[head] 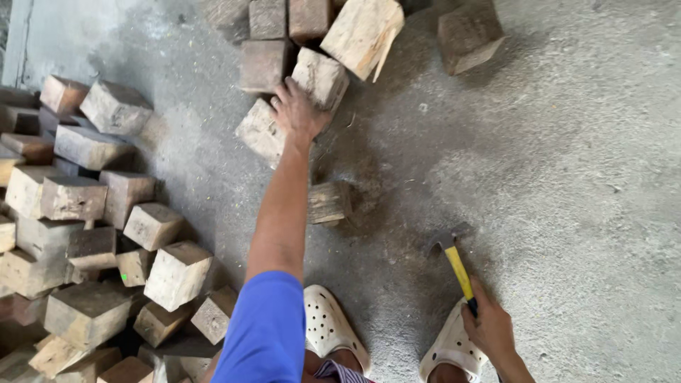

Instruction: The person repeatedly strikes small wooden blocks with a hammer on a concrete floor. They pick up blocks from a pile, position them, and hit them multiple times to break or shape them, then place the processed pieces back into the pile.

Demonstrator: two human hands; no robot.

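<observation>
Over on the far left of the concrete floor (567, 177), a big heap of wooden blocks (85, 234) sits piled up, rough-cut chunks lying every which way, well to the left of the small upright block (328, 202) that stands alone mid-floor. Moving right, the left arm in its blue sleeve (266, 330) stretches far forward, and the left hand (298, 113) lands just beyond that upright block, fingers spread and pressed down over a pale wooden block (264, 131), gripping its upper edge. That block lies at the near end of a second cluster of blocks (305, 35) at the top of the view, directly past the upright block. Nearer the camera than the upright block, two white perforated clogs (330, 326) are planted on the floor. To the right of the upright block, a hatchet with a yellow handle (454, 259) rests head-down on the concrete, and the right hand (489, 330) is clenched around the dark end of its handle, beside the right clog. Farther off, up and right of the upright block, one lone block (468, 35) lies apart on the floor.
</observation>
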